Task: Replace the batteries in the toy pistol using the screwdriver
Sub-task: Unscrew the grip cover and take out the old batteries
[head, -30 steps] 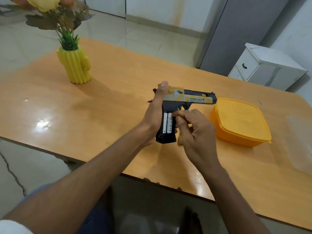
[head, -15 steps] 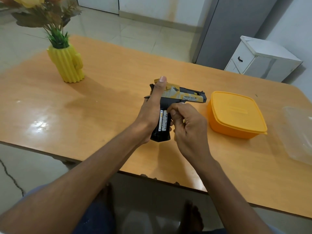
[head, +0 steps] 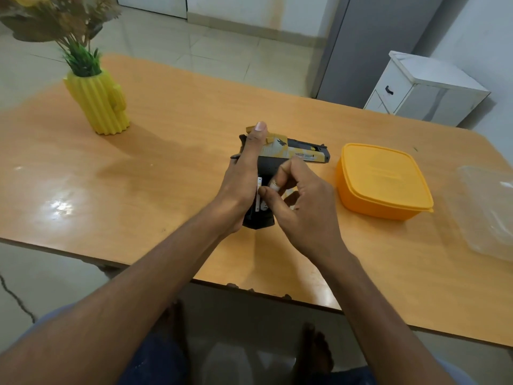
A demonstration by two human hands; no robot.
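The left hand [head: 244, 179] grips the toy pistol [head: 294, 152], grip pointing toward the person; right hand [head: 299, 201] fingers [head: 283, 176] pinch a battery [head: 259, 197] lying lengthwise along the grip.

wooden table [head: 172, 173]; yellow vase [head: 98, 107], orange lidded box [head: 381, 182], clear lid [head: 491, 212] on it

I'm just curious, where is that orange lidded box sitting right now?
In the head view, the orange lidded box sits on the table, right of the toy pistol and left of a clear plastic container.
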